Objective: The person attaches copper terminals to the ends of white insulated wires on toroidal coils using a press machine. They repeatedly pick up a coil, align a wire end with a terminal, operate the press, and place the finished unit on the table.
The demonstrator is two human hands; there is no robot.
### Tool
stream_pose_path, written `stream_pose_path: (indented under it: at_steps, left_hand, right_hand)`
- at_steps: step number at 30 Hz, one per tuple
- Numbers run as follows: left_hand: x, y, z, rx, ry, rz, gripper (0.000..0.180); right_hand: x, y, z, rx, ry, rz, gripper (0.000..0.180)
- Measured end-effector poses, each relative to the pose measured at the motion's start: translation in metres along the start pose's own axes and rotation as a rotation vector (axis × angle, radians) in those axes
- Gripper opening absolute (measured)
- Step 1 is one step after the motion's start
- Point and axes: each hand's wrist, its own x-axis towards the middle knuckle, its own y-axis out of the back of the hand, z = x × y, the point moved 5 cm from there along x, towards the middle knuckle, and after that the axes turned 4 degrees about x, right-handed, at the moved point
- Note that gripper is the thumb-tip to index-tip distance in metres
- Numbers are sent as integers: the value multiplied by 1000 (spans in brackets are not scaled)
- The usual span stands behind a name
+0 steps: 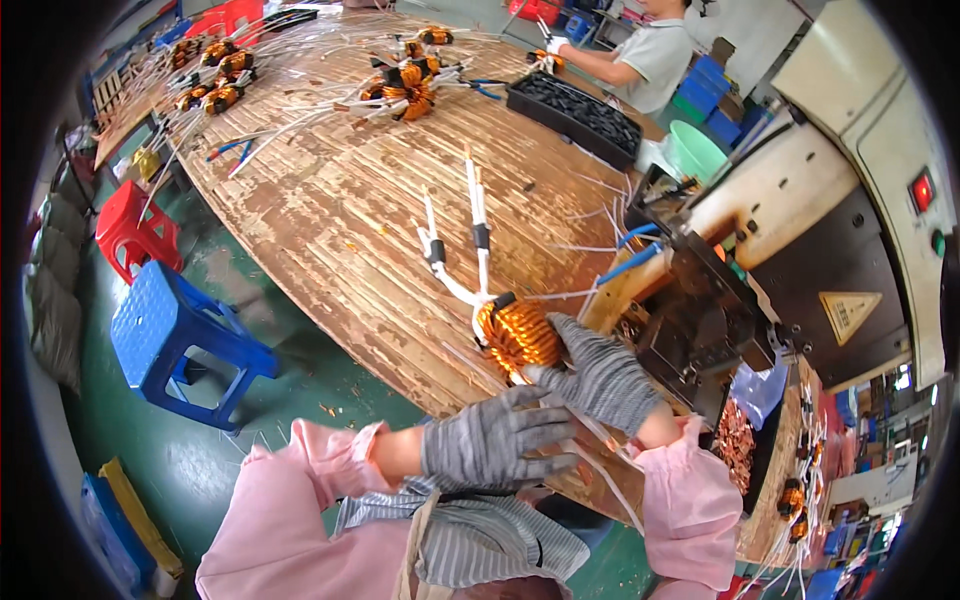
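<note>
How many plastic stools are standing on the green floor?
2. A red stool stands beside the table's left edge, and a blue stool stands just in front of it, nearer the person. Others may be hidden under the table.

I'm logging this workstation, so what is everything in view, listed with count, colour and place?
copper coil: one, orange with white leads, table edge, under right hand
other coils: several, orange, far end of table
wooden table: one, worn brown, centre
black tray: one, far right of table
machine: one, cream and black, right
blue stool: one, left floor
red stool: one, left floor
green basin: one, by machine
co-worker: one, grey shirt, far end
left hand: grey glove, near coil leads
right hand: grey glove, on coil
</note>
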Motion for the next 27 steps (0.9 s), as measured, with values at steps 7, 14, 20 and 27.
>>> stream_pose_path:
  at_steps: [7,14,20,27]
  left_hand:
    - [-83,-1,-25,-517,775,137,49]
    - [-101,-39,-18,-1625,1078,514,53]
    - [-63,-61,-12,-2085,997,523,72]
    - [-43,-84,-15,-2022,1013,329,98]
  right_hand:
    - [14,-29,3,319,-79,129,70]
    - [-18,-26,8,813,-70,289,61]
    - [-62,1,-5,1396,-43,336,60]
    - [-108,24,-4,769,84,551,58]
